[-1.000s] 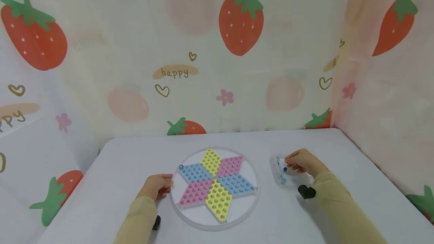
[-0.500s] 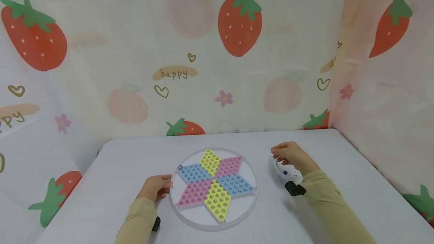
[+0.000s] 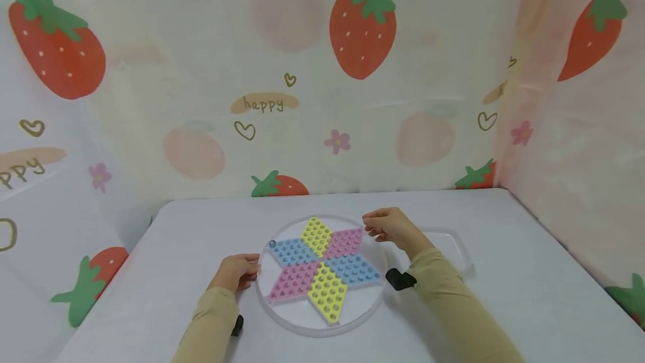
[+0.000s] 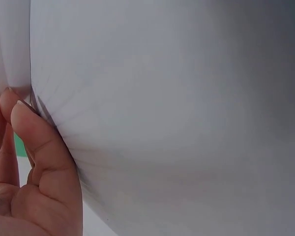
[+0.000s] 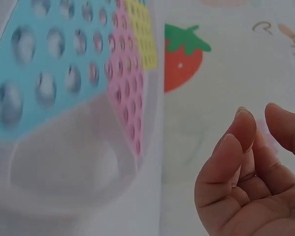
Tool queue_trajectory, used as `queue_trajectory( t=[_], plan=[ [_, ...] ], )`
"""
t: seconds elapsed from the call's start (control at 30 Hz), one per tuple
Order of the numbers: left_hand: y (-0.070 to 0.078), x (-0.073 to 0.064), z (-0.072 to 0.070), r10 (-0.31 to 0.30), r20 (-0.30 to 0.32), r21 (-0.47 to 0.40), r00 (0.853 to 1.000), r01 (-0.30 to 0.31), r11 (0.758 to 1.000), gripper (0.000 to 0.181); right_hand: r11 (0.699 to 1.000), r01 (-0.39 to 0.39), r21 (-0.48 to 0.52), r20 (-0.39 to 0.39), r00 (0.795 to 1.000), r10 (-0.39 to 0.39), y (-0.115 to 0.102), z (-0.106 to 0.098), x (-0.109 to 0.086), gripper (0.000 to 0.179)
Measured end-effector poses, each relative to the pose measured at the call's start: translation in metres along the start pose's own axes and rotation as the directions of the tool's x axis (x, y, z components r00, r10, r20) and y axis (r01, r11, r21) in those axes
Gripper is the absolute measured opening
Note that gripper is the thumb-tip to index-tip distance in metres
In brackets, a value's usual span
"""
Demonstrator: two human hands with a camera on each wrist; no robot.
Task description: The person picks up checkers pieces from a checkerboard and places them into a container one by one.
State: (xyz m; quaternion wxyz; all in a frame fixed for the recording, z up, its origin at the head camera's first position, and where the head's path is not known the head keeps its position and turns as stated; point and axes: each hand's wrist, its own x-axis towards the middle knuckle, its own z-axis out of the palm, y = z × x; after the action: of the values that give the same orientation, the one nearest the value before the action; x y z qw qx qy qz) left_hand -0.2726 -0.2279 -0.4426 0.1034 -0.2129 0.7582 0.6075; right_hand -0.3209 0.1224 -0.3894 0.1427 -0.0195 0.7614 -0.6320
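A round clear-rimmed Chinese checkers board (image 3: 322,331) lies mid-table, with a star of yellow, pink and blue points full of small hollows. One bluish marble (image 3: 272,244) sits at its upper-left blue tip. My left hand (image 3: 234,273) pinches the board's left rim; in the left wrist view its thumb (image 4: 34,128) and fingertips meet there. Beyond the upper-right rim, my right hand (image 3: 395,227) hovers with fingers bent. In the right wrist view the right thumb (image 5: 223,155) lies close to a fingertip; whether something small is between them is hidden.
A clear shallow tray (image 3: 466,265) stands right of the board, partly covered by my right forearm. Patterned strawberry sheets (image 3: 363,105) rise behind the table and at both sides. The white tabletop (image 3: 544,290) reaches beyond the tray.
My right hand has risen from the tray and moved left to the board's upper-right rim. My left hand and the board stay in place; the head view shifts slightly.
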Motion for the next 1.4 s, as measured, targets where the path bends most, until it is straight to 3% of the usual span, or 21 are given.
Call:
queue_trajectory(
  t=[0.47,0.63,0.87,1.07,1.4],
  plan=[
    [0.005,-0.001,0.004,-0.030,-0.029,0.023,0.999,0.031,0.999,0.042,0.991,-0.060,0.120,0.047,0.997,0.055,-0.012,0.065,0.025,0.031],
    [0.004,0.001,0.005,-0.042,-0.034,0.025,0.999,0.043,0.999,0.043,0.991,-0.065,0.120,0.053,0.997,0.059,-0.012,0.089,0.031,0.032],
    [0.002,0.003,0.003,-0.058,-0.034,0.029,0.998,0.059,0.998,0.045,0.974,-0.093,0.206,0.120,0.990,0.069,-0.011,0.118,0.033,0.037],
    [0.004,0.004,0.000,-0.057,-0.032,0.037,0.998,0.058,0.998,0.044,0.981,-0.073,0.178,0.117,0.992,0.052,-0.012,0.140,0.035,0.036],
    [0.005,-0.002,0.000,-0.054,-0.033,0.037,0.998,0.055,0.998,0.044,0.979,-0.139,0.146,0.103,0.987,0.125,-0.010,0.175,0.046,0.028]
  ],
)
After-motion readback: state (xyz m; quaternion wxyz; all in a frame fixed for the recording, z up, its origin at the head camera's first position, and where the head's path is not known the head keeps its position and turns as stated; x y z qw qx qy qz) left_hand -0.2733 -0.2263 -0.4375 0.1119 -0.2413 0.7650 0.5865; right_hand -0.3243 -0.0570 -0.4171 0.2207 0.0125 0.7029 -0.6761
